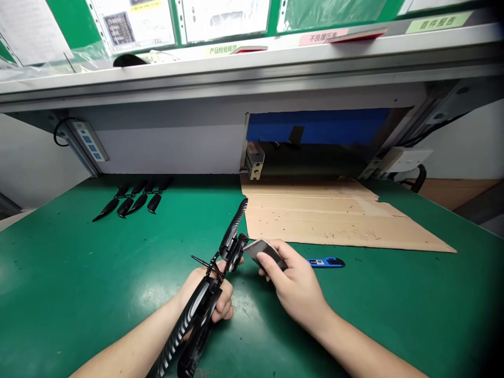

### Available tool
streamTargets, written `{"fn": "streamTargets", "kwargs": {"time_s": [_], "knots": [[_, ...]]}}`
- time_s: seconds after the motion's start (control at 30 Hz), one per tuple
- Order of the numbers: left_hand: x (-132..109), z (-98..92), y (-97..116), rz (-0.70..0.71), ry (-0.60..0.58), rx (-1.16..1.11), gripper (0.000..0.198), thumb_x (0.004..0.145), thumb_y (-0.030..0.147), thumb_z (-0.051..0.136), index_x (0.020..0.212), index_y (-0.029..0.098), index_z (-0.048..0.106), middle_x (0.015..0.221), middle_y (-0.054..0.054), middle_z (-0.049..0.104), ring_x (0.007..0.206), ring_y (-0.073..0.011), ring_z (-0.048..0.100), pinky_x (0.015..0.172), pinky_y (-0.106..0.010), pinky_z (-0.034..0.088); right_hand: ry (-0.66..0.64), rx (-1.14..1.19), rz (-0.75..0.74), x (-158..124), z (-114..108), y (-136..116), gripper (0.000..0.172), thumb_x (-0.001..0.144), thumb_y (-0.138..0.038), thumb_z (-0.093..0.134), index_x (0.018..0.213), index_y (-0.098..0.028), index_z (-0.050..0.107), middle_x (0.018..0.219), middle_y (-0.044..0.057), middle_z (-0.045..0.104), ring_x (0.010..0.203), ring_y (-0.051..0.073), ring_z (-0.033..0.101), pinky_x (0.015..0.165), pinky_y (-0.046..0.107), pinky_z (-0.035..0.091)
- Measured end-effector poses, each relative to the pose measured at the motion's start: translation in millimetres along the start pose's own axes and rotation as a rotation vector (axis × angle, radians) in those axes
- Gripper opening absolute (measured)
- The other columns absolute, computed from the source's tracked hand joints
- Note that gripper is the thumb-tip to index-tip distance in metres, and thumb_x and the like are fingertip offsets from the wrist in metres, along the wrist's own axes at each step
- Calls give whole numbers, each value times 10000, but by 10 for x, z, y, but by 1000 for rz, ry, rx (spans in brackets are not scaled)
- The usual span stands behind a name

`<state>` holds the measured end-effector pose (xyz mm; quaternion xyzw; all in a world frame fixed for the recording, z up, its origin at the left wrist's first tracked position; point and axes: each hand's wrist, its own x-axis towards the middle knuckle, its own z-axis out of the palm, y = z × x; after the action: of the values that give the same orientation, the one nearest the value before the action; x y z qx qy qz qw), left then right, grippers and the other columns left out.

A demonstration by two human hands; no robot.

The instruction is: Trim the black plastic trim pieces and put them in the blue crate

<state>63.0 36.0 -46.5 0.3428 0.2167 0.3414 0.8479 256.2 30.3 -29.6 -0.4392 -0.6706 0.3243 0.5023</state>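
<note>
My left hand (223, 303) is closed round a bundle of glossy black, ribbed, blade-shaped plastic parts (193, 308). They are joined by thin black stems near the middle and run slantwise from the lower left up towards the cardboard. Between the thumb and fingers of my right hand (295, 281) is a thin, flat, grey rectangular piece (260, 249). Its left corner is at the upper part of the black bundle; whether they touch I cannot tell. A blue utility knife (326, 262) lies just beyond my right hand, its left end hidden behind it.
Several similar black blade parts (136, 202) lie on the green table (98, 283) at the back left. A cardboard sheet (307, 220) with dark crumbs covers the back right, before an opening with a blue flap (326, 125). A metal-edged shelf (220, 79) crosses above.
</note>
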Motion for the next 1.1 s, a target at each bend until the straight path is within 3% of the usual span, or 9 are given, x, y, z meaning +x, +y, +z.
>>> {"fn": "streamTargets", "kwargs": {"time_s": [0.13,0.3,0.43,0.5,0.7,0.83,0.97,1.03,1.1], "knots": [[23,-17,-36,-23,-25,10,403,934,414,469,760,99,649,396,-7,483,307,-104,429,472,-272,339,-84,-8,-31,9,-17,18,161,966,-334,527,940,-203,617,794,3,614,702,167,569,635,254,442],[17,21,-40,-31,-14,16,340,936,371,466,1140,137,604,410,20,503,293,-111,402,445,-257,303,218,-153,-51,104,-157,105,125,950,-313,565,955,-208,633,780,4,615,706,177,568,637,273,431],[2,43,-41,-40,-32,40,365,940,408,447,901,105,647,390,7,479,292,-109,396,461,-270,312,79,-135,-294,90,-143,57,184,969,-225,522,1091,-233,659,1011,41,602,926,190,578,822,296,455],[1,34,-50,-27,-27,47,387,951,403,429,782,112,620,384,-1,475,295,-108,403,462,-270,315,-7,-101,-313,69,-86,22,221,976,-194,491,1103,-241,666,1010,44,586,920,177,577,816,286,463],[12,29,-63,19,-40,52,230,932,379,489,952,169,579,395,27,507,268,-100,381,417,-237,287,-170,109,-95,77,-140,-17,169,962,-265,532,1015,-197,677,920,43,609,844,180,587,770,291,472],[23,41,-12,53,-71,90,230,933,355,482,887,155,585,395,24,496,269,-90,372,417,-234,284,-499,282,69,128,-348,-40,301,955,-418,539,931,-149,673,827,46,612,688,171,580,622,275,478],[-45,41,218,161,40,229,290,918,416,480,1013,164,585,403,53,457,292,-91,347,418,-233,286,-390,-41,-75,155,-423,-45,297,917,-405,625,1150,-220,628,1105,61,595,1032,233,551,913,355,447],[-143,74,389,168,171,454,353,914,461,463,1064,164,579,453,55,454,346,-98,365,420,-228,283,-390,-233,-156,160,-435,-28,395,871,-383,696,1231,-274,574,1216,50,551,1153,252,480,1001,391,387],[-256,132,541,70,259,782,369,918,497,447,1067,186,580,526,49,470,417,-107,404,429,-222,279,-323,-340,-220,163,-453,-18,295,926,-355,622,1207,-276,572,1204,50,556,1149,247,475,989,400,386]]}}
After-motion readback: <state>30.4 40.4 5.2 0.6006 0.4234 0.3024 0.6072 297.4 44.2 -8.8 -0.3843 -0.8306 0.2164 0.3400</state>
